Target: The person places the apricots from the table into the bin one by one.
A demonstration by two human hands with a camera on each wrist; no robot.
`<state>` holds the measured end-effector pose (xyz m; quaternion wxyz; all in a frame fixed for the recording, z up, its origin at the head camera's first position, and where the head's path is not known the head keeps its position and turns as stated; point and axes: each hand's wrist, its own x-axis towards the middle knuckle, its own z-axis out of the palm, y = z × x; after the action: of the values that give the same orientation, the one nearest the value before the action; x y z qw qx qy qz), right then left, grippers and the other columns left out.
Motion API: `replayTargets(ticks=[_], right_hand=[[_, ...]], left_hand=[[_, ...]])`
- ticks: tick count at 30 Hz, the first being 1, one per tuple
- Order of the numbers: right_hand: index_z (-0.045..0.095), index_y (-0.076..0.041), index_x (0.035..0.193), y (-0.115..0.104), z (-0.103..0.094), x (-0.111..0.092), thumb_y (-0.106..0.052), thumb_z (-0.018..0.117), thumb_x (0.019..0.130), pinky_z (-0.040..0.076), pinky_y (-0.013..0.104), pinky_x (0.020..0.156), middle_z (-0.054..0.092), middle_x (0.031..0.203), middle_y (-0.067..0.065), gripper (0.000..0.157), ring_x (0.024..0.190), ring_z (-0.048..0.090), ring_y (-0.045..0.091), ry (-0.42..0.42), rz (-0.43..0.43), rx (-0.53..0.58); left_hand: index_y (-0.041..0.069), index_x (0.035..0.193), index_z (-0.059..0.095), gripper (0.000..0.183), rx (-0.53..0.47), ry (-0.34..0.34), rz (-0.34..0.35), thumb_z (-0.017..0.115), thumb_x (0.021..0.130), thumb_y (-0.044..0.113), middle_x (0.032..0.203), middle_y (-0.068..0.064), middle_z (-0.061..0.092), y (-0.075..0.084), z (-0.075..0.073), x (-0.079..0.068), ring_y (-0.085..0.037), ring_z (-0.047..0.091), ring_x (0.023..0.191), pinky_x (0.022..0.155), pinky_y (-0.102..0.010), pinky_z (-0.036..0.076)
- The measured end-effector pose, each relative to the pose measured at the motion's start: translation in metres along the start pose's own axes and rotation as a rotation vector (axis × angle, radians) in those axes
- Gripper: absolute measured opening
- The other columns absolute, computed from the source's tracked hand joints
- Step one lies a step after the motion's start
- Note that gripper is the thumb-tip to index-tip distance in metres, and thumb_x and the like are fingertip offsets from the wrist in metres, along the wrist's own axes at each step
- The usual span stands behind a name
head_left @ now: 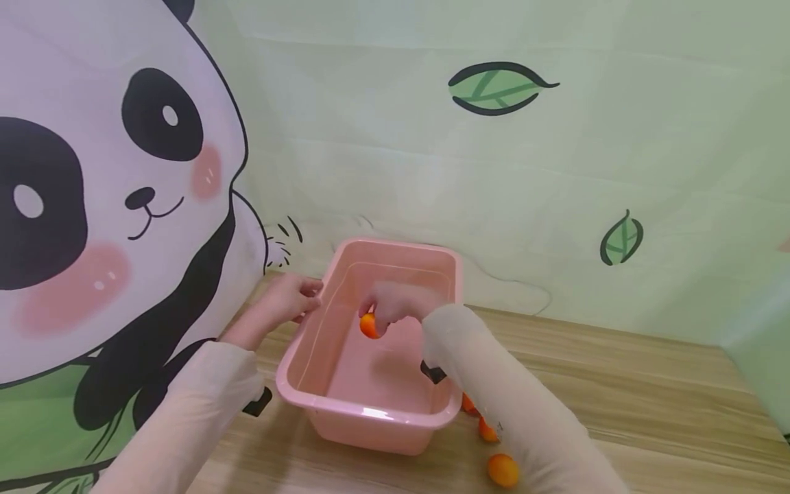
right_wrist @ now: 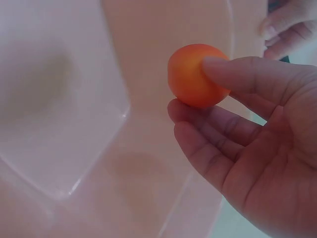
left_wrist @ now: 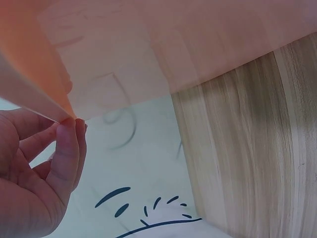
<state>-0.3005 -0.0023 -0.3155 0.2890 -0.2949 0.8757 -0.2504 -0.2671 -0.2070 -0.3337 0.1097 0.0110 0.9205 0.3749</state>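
A pink plastic basin (head_left: 370, 416) stands on the wooden table against the wall. My left hand (head_left: 290, 298) pinches its left rim between thumb and fingers, seen close in the left wrist view with the rim (left_wrist: 37, 96). Inside the basin, above its floor, my right hand (head_left: 398, 302) holds a small round orange fruit (head_left: 369, 326). In the right wrist view the thumb presses on the orange fruit (right_wrist: 195, 74) from one side, with fingers behind and beneath it.
Right of the basin lie an orange fruit (head_left: 503, 470) and two more, partly hidden by the right sleeve (head_left: 524, 391). The wooden table (head_left: 617, 384) extends to the right. Behind hangs a pale green cloth (head_left: 382, 137) printed with a panda and leaves.
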Motion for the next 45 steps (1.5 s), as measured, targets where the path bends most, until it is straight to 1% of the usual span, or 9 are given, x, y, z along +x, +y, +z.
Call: replayTargets(ticks=[2,7,11,17,25,31,36,42,45], right_hand=[[0.064,-0.018,0.096,0.002,0.006,0.004,0.000,0.062,0.066,0.045,0.028,0.065,0.058,0.090,0.000,0.035,0.083,0.050,0.018,0.016,0.070,0.029],[0.063,-0.022,0.097,0.006,0.020,0.016,0.000,0.065,0.067,0.047,0.027,0.064,0.057,0.093,-0.001,0.036,0.081,0.049,0.018,-0.024,0.112,-0.004],[0.062,-0.022,0.096,0.006,0.029,0.020,-0.001,0.066,0.070,0.049,0.027,0.066,0.056,0.096,0.000,0.034,0.080,0.049,0.019,-0.075,0.092,-0.050],[0.061,-0.023,0.094,0.007,0.039,0.020,-0.002,0.068,0.067,0.048,0.028,0.069,0.053,0.096,-0.003,0.035,0.082,0.050,0.019,-0.086,0.127,-0.020],[0.064,-0.024,0.090,0.007,0.043,0.023,-0.004,0.068,0.068,0.050,0.029,0.068,0.057,0.089,-0.002,0.030,0.078,0.053,0.020,-0.109,0.111,-0.058],[0.066,-0.027,0.085,0.011,0.051,0.018,-0.005,0.068,0.064,0.050,0.032,0.066,0.060,0.085,0.000,0.030,0.083,0.054,0.022,-0.100,0.160,0.028],[0.065,-0.026,0.086,0.012,0.055,0.015,-0.005,0.067,0.062,0.050,0.033,0.064,0.059,0.088,0.000,0.032,0.086,0.052,0.023,-0.069,0.250,0.153],[0.063,-0.025,0.096,0.005,0.044,0.022,-0.009,0.068,0.069,0.049,0.029,0.064,0.055,0.089,-0.002,0.031,0.080,0.054,0.021,-0.118,0.134,-0.100],[0.061,-0.025,0.099,-0.002,0.035,0.021,-0.010,0.070,0.071,0.048,0.029,0.065,0.055,0.087,0.000,0.033,0.077,0.054,0.022,-0.131,0.154,-0.101]], left_hand=[[0.004,0.126,0.048,0.039,0.002,0.004,0.005,0.050,0.088,0.010,0.115,-0.015,0.058,-0.001,0.000,0.000,-0.020,0.060,0.087,0.070,-0.030,0.054],[0.003,0.125,0.050,0.038,0.010,0.010,0.022,0.051,0.087,0.010,0.111,-0.016,0.060,-0.001,0.000,0.001,-0.019,0.061,0.082,0.068,-0.030,0.054],[0.001,0.125,0.049,0.038,0.006,0.011,0.035,0.050,0.087,0.008,0.110,-0.018,0.060,-0.001,0.000,0.001,-0.018,0.061,0.078,0.066,-0.030,0.054],[0.002,0.126,0.048,0.039,-0.002,0.009,0.026,0.051,0.087,0.008,0.111,-0.018,0.060,-0.001,0.000,0.000,-0.018,0.061,0.079,0.065,-0.029,0.054],[0.001,0.126,0.048,0.039,-0.008,0.011,0.023,0.051,0.087,0.009,0.113,-0.018,0.059,-0.001,-0.001,0.000,-0.018,0.061,0.081,0.066,-0.029,0.054],[0.001,0.127,0.047,0.040,-0.014,0.004,0.021,0.049,0.088,0.008,0.113,-0.019,0.058,0.000,-0.001,0.000,-0.019,0.061,0.082,0.067,-0.030,0.055],[0.001,0.127,0.046,0.040,-0.021,0.003,0.008,0.049,0.088,0.008,0.113,-0.019,0.058,0.002,0.000,-0.001,-0.020,0.060,0.084,0.068,-0.030,0.054],[0.000,0.127,0.045,0.040,-0.020,0.001,0.010,0.049,0.088,0.008,0.114,-0.020,0.058,0.003,0.000,-0.001,-0.020,0.060,0.085,0.067,-0.030,0.054],[-0.001,0.127,0.045,0.040,-0.019,0.003,0.010,0.049,0.088,0.008,0.115,-0.020,0.057,0.002,0.000,-0.001,-0.020,0.061,0.086,0.067,-0.030,0.054]])
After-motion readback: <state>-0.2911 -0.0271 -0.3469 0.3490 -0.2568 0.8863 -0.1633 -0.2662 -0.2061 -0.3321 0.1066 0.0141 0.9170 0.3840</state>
